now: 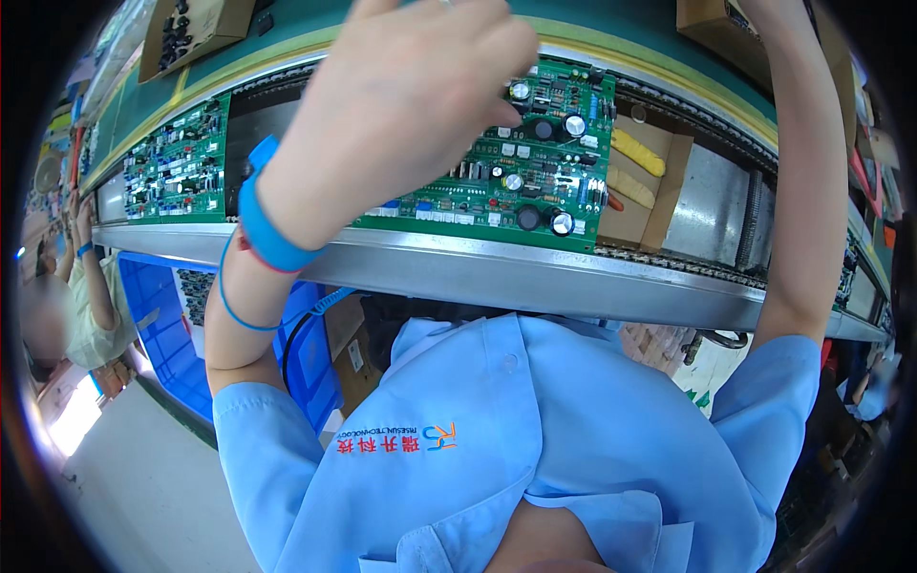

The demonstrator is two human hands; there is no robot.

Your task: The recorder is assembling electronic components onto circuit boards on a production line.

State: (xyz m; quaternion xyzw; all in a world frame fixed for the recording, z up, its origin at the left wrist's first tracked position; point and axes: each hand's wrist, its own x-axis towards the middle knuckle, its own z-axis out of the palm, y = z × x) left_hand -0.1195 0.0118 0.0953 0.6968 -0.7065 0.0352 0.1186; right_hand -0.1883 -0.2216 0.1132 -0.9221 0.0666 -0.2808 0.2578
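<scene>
My left hand (430,81), with a blue strap (272,220) round its wrist, is above a green circuit board (554,172). The back of the hand faces up and covers the board's left part. Most of its fingers are hidden or cut off by the top edge, so what it holds, if anything, does not show. The board carries black and silver capacitors, white connectors and other small parts. My right forearm (812,172) reaches across the line at the right. Its hand lies past the top edge, near a cardboard box (731,29).
Boards lie on a metal-railed chain conveyor (449,272); another populated board (177,162) is at the left. An open carton (659,181) holds yellow pieces. A box of black parts (196,33) stands far left. Below is a blue bin (167,315). Another person (91,306) works at left.
</scene>
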